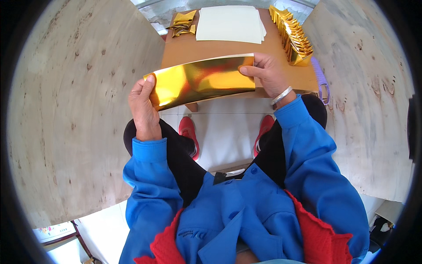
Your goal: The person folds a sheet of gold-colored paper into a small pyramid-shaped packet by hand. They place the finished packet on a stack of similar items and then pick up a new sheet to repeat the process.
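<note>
A sheet of shiny gold foil paper (202,79), seemingly folded lengthwise, is stretched level between my two hands above the near edge of the brown table (214,49). My left hand (145,102) pinches its left end, thumb on the gold face. At the other end my right hand (265,72) grips the upper right corner between thumb and fingers; a silver bangle (282,95) circles that wrist. Beyond the sheet lies a stack of pale paper (229,24). Folded gold paper pieces (291,36) stand in a packed row at the table's right side.
More folded gold pieces (183,23) are heaped at the table's far left. A purple woven strap (320,79) hangs by its right edge. Wooden panels rise close on the left (82,109) and right (359,99). Red shoes (188,132) rest on the tiled floor (224,132).
</note>
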A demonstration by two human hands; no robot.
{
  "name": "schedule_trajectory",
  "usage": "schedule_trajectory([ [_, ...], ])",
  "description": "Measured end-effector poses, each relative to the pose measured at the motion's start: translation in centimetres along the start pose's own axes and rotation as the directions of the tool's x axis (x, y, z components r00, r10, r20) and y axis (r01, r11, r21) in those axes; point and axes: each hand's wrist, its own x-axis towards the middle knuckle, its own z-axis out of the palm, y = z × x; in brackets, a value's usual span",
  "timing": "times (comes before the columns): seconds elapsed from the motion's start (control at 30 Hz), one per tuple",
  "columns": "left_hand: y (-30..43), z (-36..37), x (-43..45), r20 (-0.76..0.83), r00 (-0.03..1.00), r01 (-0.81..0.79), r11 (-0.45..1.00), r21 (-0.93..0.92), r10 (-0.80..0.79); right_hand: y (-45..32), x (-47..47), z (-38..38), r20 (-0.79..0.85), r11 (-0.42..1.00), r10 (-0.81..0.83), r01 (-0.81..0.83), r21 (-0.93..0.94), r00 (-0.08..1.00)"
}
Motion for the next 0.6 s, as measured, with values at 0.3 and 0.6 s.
schedule_trajectory([
  [0.3, -1.1, 0.9, -0.2, -0.027, 1.000, -0.008, 0.999, -0.046, 0.007, 1.2, 0.5, 0.3, -0.113, 0.997, -0.064, 0.070, 0.046, 0.991],
  [0.6, -2.1, 0.8, 0.0, -0.002, 0.999, -0.041, 0.997, -0.058, 0.041, 1.1, 0.4, 0.2, -0.159, 0.998, -0.020, 0.029, 0.055, 0.987],
])
